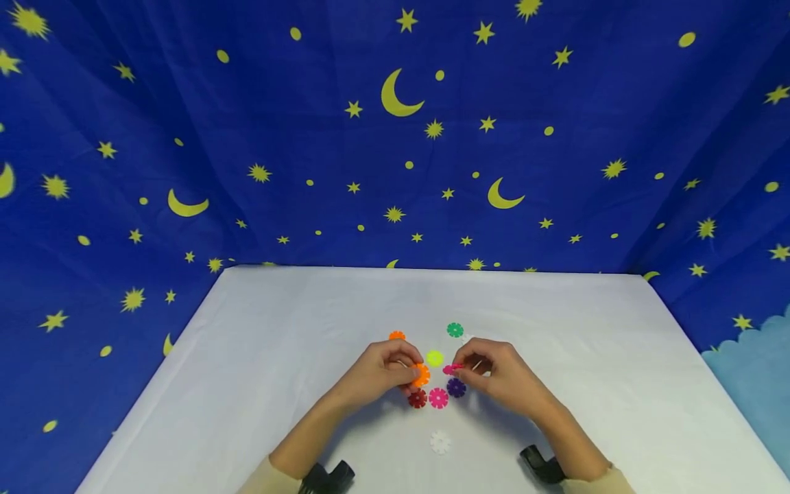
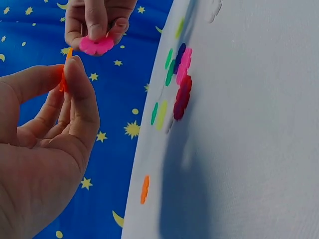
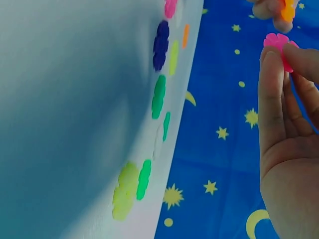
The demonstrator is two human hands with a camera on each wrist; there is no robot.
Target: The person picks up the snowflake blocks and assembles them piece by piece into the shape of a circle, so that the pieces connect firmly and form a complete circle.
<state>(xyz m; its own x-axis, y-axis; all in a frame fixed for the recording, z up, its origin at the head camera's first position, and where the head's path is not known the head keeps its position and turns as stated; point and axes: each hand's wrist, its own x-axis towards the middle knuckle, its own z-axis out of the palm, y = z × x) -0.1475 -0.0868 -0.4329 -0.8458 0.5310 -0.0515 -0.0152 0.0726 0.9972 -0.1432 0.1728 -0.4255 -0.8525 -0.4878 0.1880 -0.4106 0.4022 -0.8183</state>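
Between thumb and fingers my left hand [image 1: 385,370] pinches an orange notched plastic disc [image 1: 422,375], which is turned nearly edge-on in the left wrist view. Opposite it, my right hand [image 1: 503,374] pinches a pink notched disc [image 2: 96,46]. The two discs are held above the table, close together but apart. Beneath and around the hands lie a yellow disc [image 1: 435,358], a dark red disc [image 1: 417,398], a second pink disc [image 1: 438,398] and a purple disc [image 1: 457,387].
A green disc [image 1: 455,330] and another orange disc [image 1: 397,335] lie farther back on the white table [image 1: 296,322]. Nearer the front is a white disc [image 1: 440,442]. In the right wrist view, a yellow-green disc [image 3: 125,191] lies beside several others. A blue star-patterned cloth [image 1: 345,151] hangs behind.
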